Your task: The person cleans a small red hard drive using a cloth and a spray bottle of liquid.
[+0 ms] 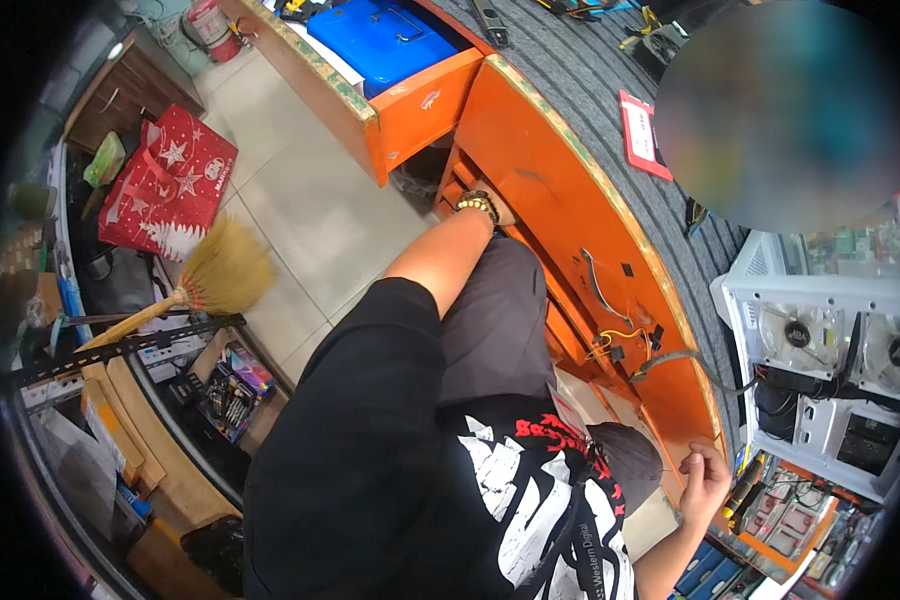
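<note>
My left hand point(502, 211), with beaded bracelets at the wrist, reaches down beside the orange wooden desk front point(562, 195), over a lower orange compartment; its fingers are hidden. Low at the right, my right hand point(706, 474) is by the desk's edge, fingers loosely curled and apart, with nothing seen in it. Yellow and black power cables point(615, 341) hang against the desk front between the hands, near a curved metal handle point(600, 289). Above my left hand, an open orange drawer point(424, 105) holds a blue metal cash box point(382, 41).
A white computer case point(810, 292) with fans stands on the grey ribbed desktop point(570, 97). A straw broom point(229, 266) and a red shopping bag point(169, 184) are at the left, past the tiled floor point(300, 187). A shelf unit point(195, 480) with boxed items stands lower left.
</note>
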Motion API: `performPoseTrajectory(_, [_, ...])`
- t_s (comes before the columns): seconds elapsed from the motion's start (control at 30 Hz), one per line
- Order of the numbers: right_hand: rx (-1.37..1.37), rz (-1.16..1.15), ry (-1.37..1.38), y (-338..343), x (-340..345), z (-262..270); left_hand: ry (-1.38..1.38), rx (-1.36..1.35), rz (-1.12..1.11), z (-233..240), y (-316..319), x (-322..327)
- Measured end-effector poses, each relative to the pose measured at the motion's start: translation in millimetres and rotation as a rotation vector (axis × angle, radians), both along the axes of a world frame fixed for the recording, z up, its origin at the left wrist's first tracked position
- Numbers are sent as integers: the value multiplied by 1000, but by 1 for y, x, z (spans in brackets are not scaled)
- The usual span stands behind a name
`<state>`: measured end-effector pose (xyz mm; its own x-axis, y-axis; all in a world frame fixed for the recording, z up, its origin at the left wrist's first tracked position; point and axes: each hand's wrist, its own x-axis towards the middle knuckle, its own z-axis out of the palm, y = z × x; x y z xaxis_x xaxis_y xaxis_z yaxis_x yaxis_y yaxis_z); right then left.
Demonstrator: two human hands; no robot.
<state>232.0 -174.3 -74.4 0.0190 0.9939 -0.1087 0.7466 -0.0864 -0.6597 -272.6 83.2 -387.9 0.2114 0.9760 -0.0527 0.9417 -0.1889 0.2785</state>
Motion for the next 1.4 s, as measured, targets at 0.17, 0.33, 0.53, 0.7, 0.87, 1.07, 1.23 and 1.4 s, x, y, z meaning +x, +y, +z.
performPoseTrajectory(0.17, [-50, -23, -14, -5, -23, -7, 44, -119, -35, -29, 17, 23])
performPoseTrajectory(0.33, [-54, 39, -142, -1, -31, -6, 49, -203, -35, -50, 35, 40])
performPoseTrajectory(0.53, [-74, 53, -181, 1, -33, -2, 64, -288, -28, -72, 40, 47])
performPoseTrajectory(0.7, [-92, 31, -231, -2, -38, -5, 66, -309, -58, -80, 33, 45])
performPoseTrajectory(0.87, [-72, 33, -212, 1, -36, -9, -443, 93, 159, -71, 11, 4])
performPoseTrajectory(1.07, [-88, 83, -217, -2, -48, -14, -794, 555, 479, -46, -84, -50])
performPoseTrajectory(1.23, [-71, 94, -214, -1, -52, -16, -856, 517, 657, -71, -95, -54])
performPoseTrajectory(1.4, [-63, 107, -219, -2, -61, -11, -1427, 106, 899, -79, -83, -51])
